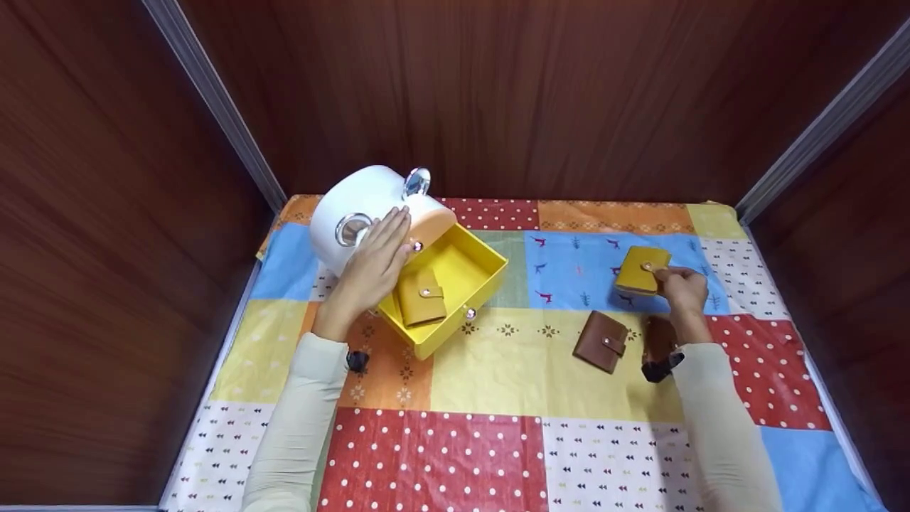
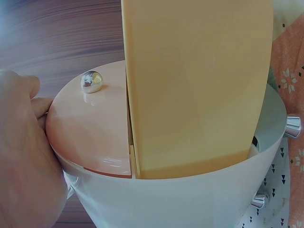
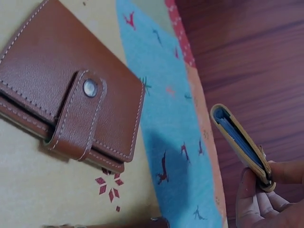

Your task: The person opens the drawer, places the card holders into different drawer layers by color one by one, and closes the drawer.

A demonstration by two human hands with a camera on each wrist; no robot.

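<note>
"Starting with the hands, what do we record?"

"We record the right hand point(image 1: 682, 288) with its thumb and fingers pinching the strap edge of a yellow wallet point(image 1: 635, 270). The left hand point(image 1: 375, 257) grips nothing: its fingers lie straight and together on the white case point(image 1: 370, 186)."

"And the governing relation?"

"In our judgement, wallet to drawer. The wallet extends leftward from the right hand's fingertips. As far as we can tell, its longer side runs away from the body, far end leaning slightly right. The extended yellow drawer point(image 1: 458, 274) is well apart from it, to the right hand's left and just right of the left hand, so the left is nearer the drawer. A second wallet point(image 1: 419, 307) lies inside, near the left wrist."

"Surface and room?"

"Under both hands we note a patchwork cloth point(image 1: 490, 370). One brown wallet point(image 1: 594, 344) lies on it, left of the right wrist; another brown item point(image 1: 660, 334) is partly hidden beneath that wrist. Beyond the hands stands a wood-grain wall point(image 1: 498, 107), with similar panels point(image 1: 106, 249) to either side."
</note>
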